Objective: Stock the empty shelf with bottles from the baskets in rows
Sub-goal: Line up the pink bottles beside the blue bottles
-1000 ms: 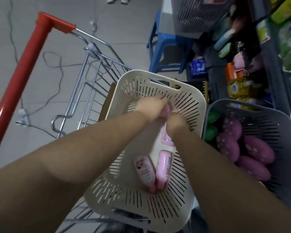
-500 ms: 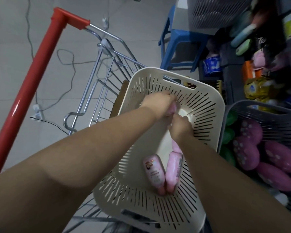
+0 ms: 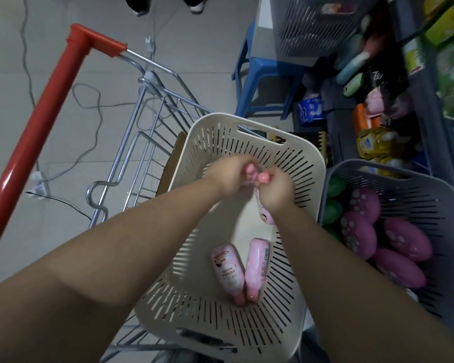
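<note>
Grey floor tiles (image 3: 207, 48) strewn with loose cables spread behind a wire shopping cart (image 3: 152, 121) with a red handle (image 3: 45, 121). The left hand (image 3: 228, 174) is curled round a pink bottle (image 3: 250, 171) that its fingers mostly hide. Just beside it, the right hand (image 3: 275, 191) grips a second pink bottle (image 3: 265, 214) by the neck, the round cap poking out above the fist and the body hanging below the wrist.

Both hands hover inside the cream basket (image 3: 247, 121), which rests on the cart. On its slotted bottom a labelled bottle (image 3: 227, 271) and a barcoded bottle (image 3: 257, 265) lie touching, side by side, caps toward the near end. Right of it, a grey basket (image 3: 378, 169) holds purple bottles (image 3: 401, 239) and green bottles (image 3: 333, 187). Beyond stand a blue stool (image 3: 262, 74) and crowded shelves (image 3: 372, 142).
</note>
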